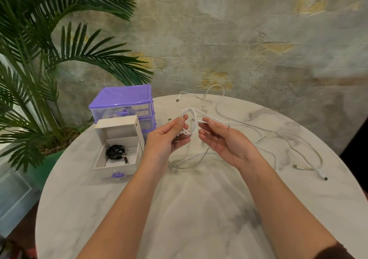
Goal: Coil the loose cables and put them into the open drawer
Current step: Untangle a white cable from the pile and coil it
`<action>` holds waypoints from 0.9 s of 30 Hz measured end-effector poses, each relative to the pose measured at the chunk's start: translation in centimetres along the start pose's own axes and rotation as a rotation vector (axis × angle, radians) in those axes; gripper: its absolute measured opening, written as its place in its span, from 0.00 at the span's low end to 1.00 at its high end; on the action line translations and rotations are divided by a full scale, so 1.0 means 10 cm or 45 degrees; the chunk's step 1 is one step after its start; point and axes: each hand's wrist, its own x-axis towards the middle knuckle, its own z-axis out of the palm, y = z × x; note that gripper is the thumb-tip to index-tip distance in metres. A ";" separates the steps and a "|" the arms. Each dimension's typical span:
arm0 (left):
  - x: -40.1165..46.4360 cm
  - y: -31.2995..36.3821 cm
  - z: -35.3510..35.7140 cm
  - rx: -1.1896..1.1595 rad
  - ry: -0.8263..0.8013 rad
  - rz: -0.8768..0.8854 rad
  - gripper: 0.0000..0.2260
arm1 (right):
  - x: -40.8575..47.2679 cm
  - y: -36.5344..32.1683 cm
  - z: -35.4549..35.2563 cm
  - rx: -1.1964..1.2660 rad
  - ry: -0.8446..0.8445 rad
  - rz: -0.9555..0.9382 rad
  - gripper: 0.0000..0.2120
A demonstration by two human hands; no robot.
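Above the middle of the round marble table (199, 209), my left hand (165, 139) pinches a small loop of a white cable (190, 123) between thumb and fingers. My right hand (221, 139) holds the same cable just right of the loop, fingers curled round the strand. The rest of this cable trails down to the tabletop. More loose white cables (278, 145) sprawl across the right side, with plug ends at the right edge (323, 176) and at the back (177, 99). The open white drawer (117, 167) stands to the left and holds a coiled black cable (116, 152).
A purple and clear drawer unit (121, 107) stands behind the drawer at the table's left rear. A palm plant (39, 59) in a green pot fills the left side, beyond the table edge. A rough wall rises behind the table.
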 end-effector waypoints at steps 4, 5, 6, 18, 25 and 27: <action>0.01 -0.02 0.00 0.008 0.004 -0.012 0.08 | -0.02 0.02 0.05 -0.075 -0.060 0.005 0.11; 0.01 -0.03 0.01 0.013 -0.004 -0.018 0.08 | -0.02 0.04 0.06 -0.113 -0.071 0.012 0.13; 0.01 -0.03 0.01 0.017 -0.010 -0.023 0.08 | -0.02 0.07 0.07 -0.143 -0.084 0.017 0.15; 0.05 -0.09 0.02 0.200 0.129 0.037 0.11 | -0.11 0.11 0.24 -0.412 -0.106 -0.025 0.11; 0.05 -0.07 0.00 0.125 0.140 0.103 0.09 | -0.07 0.13 0.20 -0.341 -0.062 0.034 0.26; 0.06 -0.06 -0.01 0.101 0.155 0.106 0.08 | -0.07 0.13 0.19 -0.353 -0.053 0.105 0.28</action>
